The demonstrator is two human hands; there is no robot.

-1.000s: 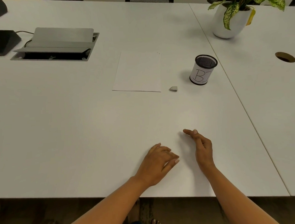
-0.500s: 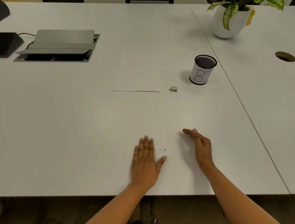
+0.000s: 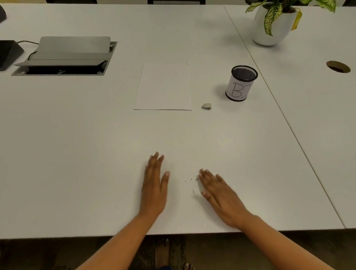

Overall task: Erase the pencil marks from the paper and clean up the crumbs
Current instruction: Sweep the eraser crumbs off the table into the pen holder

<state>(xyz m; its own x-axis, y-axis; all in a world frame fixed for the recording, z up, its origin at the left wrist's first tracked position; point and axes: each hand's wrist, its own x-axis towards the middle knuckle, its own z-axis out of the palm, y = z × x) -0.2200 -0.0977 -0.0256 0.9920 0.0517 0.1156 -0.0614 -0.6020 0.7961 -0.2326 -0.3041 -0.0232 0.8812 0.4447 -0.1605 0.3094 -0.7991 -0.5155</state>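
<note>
White table (image 3: pixel 72 160) is carrying everything. left hand (image 3: pixel 155 189) is lying palm down close to the near edge, fingers straight and pointing at the far edge, thumb out to the side; grip is apart and holding nothing. right hand (image 3: pixel 220 196) is lying palm down just to its right, also close to the near edge, fingers straight and angling toward the far-left corner; grip is apart too, nothing in it. Dark crumbs (image 3: pixel 192 181) are sitting scattered on the table between the two hands, just beside the right fingertips (image 3: pixel 203 171); can't tell if they're touching. paper (image 3: pixel 164 87) is lying flat around mid-table, well apart from both hands on the far side; can't make out any marks on it from this view. Grey eraser (image 3: pixel 206 106) is sitting just beside the paper's near-right corner, not touching it. Black mesh cup (image 3: pixel 241 83) with a white label lettered "B" is standing upright to the right of the eraser, near the table's right edge. Grey cable box (image 3: pixel 65 58), lid raised, is sitting toward the far-left corner. White plant pot (image 3: pixel 270 26) is standing on the second table (image 3: pixel 325 128), which is butting against the right edge.
</note>
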